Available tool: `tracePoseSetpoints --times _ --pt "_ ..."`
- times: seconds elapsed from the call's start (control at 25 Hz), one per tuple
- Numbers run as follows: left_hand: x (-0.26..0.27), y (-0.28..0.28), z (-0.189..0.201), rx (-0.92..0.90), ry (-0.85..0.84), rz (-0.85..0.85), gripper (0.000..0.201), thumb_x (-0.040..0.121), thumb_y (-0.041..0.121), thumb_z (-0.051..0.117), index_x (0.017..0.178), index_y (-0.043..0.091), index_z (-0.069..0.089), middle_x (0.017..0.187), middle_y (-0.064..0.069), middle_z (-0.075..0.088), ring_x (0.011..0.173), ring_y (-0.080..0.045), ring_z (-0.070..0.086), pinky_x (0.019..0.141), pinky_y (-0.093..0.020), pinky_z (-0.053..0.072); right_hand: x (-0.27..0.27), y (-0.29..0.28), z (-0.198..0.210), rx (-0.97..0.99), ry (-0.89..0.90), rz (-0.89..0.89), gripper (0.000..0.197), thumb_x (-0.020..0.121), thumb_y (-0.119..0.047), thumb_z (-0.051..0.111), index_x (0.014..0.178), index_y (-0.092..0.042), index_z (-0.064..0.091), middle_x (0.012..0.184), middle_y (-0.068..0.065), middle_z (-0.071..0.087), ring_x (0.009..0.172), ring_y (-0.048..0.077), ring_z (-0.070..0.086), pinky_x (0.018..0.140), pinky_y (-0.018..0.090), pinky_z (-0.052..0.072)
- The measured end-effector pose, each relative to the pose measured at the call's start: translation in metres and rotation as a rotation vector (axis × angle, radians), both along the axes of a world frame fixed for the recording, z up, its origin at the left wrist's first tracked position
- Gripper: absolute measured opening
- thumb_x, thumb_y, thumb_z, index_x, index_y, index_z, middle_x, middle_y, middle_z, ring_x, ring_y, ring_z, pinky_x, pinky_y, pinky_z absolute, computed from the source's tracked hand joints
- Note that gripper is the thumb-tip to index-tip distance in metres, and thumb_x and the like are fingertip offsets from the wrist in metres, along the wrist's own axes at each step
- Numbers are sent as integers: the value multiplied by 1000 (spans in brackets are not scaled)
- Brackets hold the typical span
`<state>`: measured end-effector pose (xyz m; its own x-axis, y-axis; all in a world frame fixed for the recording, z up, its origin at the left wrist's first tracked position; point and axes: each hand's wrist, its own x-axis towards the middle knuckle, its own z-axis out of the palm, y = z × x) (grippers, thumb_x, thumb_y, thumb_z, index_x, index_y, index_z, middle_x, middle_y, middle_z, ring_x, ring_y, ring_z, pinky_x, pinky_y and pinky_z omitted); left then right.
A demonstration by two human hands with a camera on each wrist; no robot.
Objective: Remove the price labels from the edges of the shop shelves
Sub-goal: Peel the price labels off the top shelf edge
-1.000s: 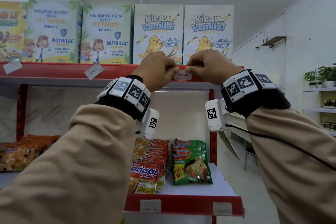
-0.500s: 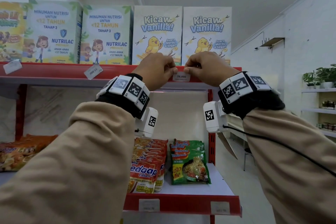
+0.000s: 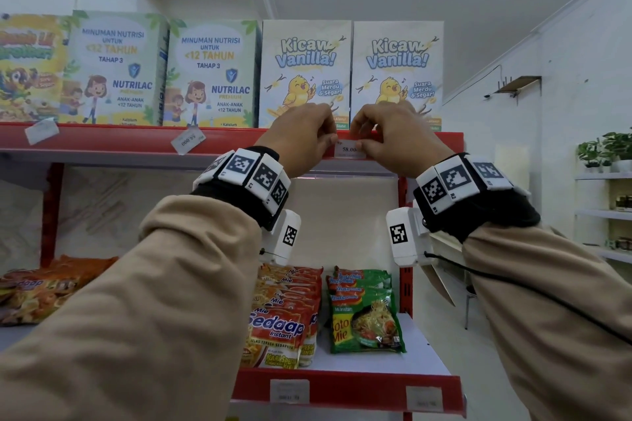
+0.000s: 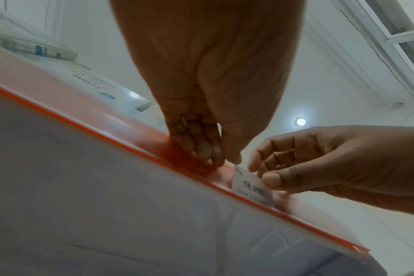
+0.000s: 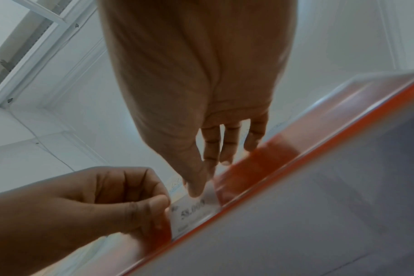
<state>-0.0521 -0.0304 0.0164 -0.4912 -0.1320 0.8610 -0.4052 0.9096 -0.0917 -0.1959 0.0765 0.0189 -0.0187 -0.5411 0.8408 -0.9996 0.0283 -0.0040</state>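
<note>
A white price label (image 3: 349, 150) reading 58.000 sits on the red edge of the top shelf (image 3: 113, 140), below two Kicaw Vanilla boxes (image 3: 304, 75). My left hand (image 3: 334, 137) has curled fingers and pinches the label's upper left corner. My right hand (image 3: 360, 143) pinches the upper right part, its thumb over the last digits. In the left wrist view the right thumb lies on the label (image 4: 249, 186), and the left hand (image 4: 227, 161) has its fingertips at the label's corner. The right wrist view shows the label (image 5: 194, 211) between both hands.
Two loosened labels hang crooked on the same red edge, one (image 3: 187, 141) under the Nutrilac boxes, one (image 3: 41, 130) at the far left. The lower shelf (image 3: 376, 386) carries noodle packs and two more labels (image 3: 289, 391), (image 3: 423, 398). An open aisle lies to the right.
Both hands stay at the 58.000 label. The right thumb has slid further onto it and now hides its last digits.
</note>
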Motion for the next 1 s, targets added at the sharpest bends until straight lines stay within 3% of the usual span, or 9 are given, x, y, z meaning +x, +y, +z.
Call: tracePoseSetpoints --times 0.16,0.36,0.64,0.76,0.88,1.0 --pt "14 -6 1 -119 -34 135 15 93 23 53 105 18 60 107 -3 59 105 -24 47 90 -37 38 17 -13 -4 -22 29 -72 20 83 -32 65 102 -32 60 111 -3 56 116 25 37 95 45 27" --pt "64 -28 -3 -114 -32 186 24 95 25 49 115 25 62 113 -5 51 111 -24 48 89 -40 44 47 -39 -5 -50 60 -98 20 82 -41 64 101 -34 59 112 -3 54 116 24 40 95 44 27" --pt "152 -81 -14 -160 27 361 34 91 28 55 123 18 54 119 -8 49 111 -28 45 92 -43 41 128 -100 -5 -67 103 -18 29 80 -50 63 98 -28 59 107 0 54 111 24 42 94 43 32" --pt "186 -102 -17 -217 93 368 40 88 34 60 123 16 55 118 -11 47 109 -29 44 90 -44 42 155 -122 -5 -96 99 18 31 79 -48 66 96 -23 60 104 2 55 106 24 44 93 39 39" --pt "201 -119 -20 -206 48 347 49 84 39 66 125 16 54 117 -10 49 108 -28 45 92 -43 42 168 -133 -4 -118 98 10 32 77 -48 69 93 -21 58 101 2 54 103 23 44 91 37 40" --pt "207 -130 -23 -210 73 228 42 86 40 65 118 13 61 110 -7 55 102 -26 48 88 -36 43 175 -141 -5 -105 99 -16 32 77 -45 70 89 -20 53 100 3 53 100 24 44 89 36 39"
